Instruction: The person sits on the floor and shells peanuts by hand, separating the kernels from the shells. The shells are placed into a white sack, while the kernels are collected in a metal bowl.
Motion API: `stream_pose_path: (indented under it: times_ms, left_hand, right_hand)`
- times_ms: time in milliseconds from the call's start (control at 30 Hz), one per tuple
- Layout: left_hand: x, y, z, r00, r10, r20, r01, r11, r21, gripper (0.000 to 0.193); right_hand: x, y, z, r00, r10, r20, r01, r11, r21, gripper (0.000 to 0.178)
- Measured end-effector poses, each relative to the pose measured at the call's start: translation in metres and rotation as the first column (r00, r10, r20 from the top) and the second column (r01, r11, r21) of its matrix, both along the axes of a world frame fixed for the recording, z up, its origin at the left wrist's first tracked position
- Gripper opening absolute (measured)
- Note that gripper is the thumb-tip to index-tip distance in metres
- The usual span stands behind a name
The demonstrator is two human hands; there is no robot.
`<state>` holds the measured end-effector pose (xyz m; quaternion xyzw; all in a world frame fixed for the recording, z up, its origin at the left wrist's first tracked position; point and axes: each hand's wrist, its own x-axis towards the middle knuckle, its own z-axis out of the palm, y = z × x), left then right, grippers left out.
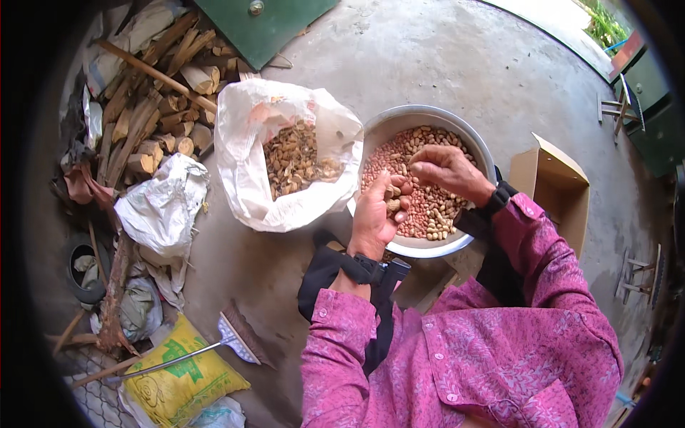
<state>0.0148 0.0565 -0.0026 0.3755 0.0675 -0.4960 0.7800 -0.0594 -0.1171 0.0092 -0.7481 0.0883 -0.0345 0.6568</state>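
Observation:
Over a wide metal basin [477, 139], my left hand [379, 214] is cupped round several unshelled peanuts [393, 202]. My right hand [451, 173] is just to the right of it, its thumb and fingertips pinched together; whatever is between them is too small to make out. Below both hands the basin holds reddish shelled peanut kernels [385, 158] on the left and tan peanuts in the shell [437, 207] on the right. Touching the basin's left side, a white woven sack [239, 171] stands wide-mouthed with brown peanut shells [292, 160] inside.
Split firewood [153, 143] is heaped at the far left, with a crumpled white sack [165, 203] beside it. A broom [239, 335] and a yellow bag [185, 374] lie at lower left. An open cardboard box [553, 189] stands right of the basin. Small stools [638, 278] are at the far right.

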Motion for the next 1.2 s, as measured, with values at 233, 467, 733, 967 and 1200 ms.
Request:
stream_pose_path:
  times_ms: [233,467,733,967,1200]
  left_hand:
    - [0.002,-0.034,-0.008,1.0,0.016,-0.018,-0.015,0.998,0.063,0.022]
    - [-0.006,-0.058,-0.006,1.0,-0.015,-0.002,0.015,0.992,0.123,0.021]
    - [-0.009,-0.062,-0.002,0.996,-0.035,0.083,0.038,0.998,-0.043,0.021]
    - [-0.011,-0.062,-0.005,0.965,-0.094,0.244,0.102,0.995,-0.019,0.011]
    - [-0.011,-0.061,0.002,0.98,-0.095,0.175,0.099,0.995,-0.015,0.01]
  right_hand:
    - [0.002,0.002,0.007,0.995,0.005,0.098,0.004,0.996,-0.087,0.027]
    - [-0.003,-0.007,0.015,0.991,-0.038,0.125,0.085,0.916,-0.392,0.019]
    - [-0.016,-0.038,0.018,0.987,-0.16,-0.033,0.158,0.986,-0.052,0.021]
    - [-0.02,-0.036,0.018,0.981,-0.18,-0.067,0.181,0.983,0.023,0.022]
    - [-0.018,-0.036,0.011,0.984,-0.168,-0.059,0.173,0.98,0.1,0.023]
